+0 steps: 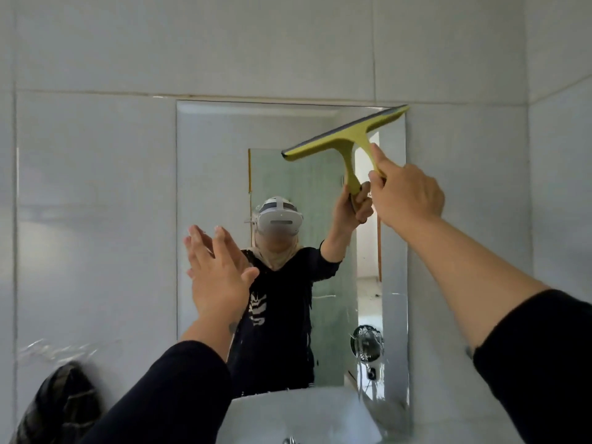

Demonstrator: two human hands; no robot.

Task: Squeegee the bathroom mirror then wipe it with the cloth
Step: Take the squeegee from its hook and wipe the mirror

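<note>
Two hands up: right hand (405,193) grips squeegee (344,133) on mirror (224,174); left hand (217,270) spread flat.

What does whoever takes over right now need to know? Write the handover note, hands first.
Right hand: shut on the handle of the yellow squeegee, blade tilted, its upper end at the mirror's top right corner.
Left hand: open, empty, palm held flat at the mirror's left side.
Cloth: a dark checked one hangs at the lower left, by the sink; untouched.
Done: squeegee lifted to the top of the glass. Water drops and streaks show low on the mirror, so little appears cleared.
Left: pull the squeegee down across the glass, then wipe it with the cloth.
</note>
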